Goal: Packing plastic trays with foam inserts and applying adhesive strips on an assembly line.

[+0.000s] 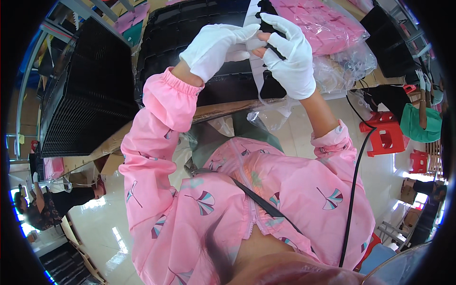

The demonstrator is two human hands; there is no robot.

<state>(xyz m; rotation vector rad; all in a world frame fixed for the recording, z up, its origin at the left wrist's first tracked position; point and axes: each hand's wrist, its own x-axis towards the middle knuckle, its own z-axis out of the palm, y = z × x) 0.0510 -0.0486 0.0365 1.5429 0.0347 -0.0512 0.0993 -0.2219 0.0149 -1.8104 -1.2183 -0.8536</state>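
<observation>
My left hand point(216, 50), in a white glove, reaches over a black tray with moulded compartments. Its fingers are closed, with their tips close against those of my right hand point(290, 59). The right glove leaves the tips of two fingers bare, and these fingers are bent in a pinch toward the left hand. What lies between the fingertips is too small to make out. A white strip point(258, 78) runs down behind the fingertips, across the black tray point(166, 40), and its lower end curls near the table edge. I cannot tell whether either hand grips the strip.
Pink sheets in clear plastic point(318, 23) lie right of the tray, with crumpled clear film point(339, 71) beside them. Stacked black trays point(85, 90) stand at the left. A black cable point(354, 190) hangs at the right, near a red stool point(382, 135). Other people work at both sides.
</observation>
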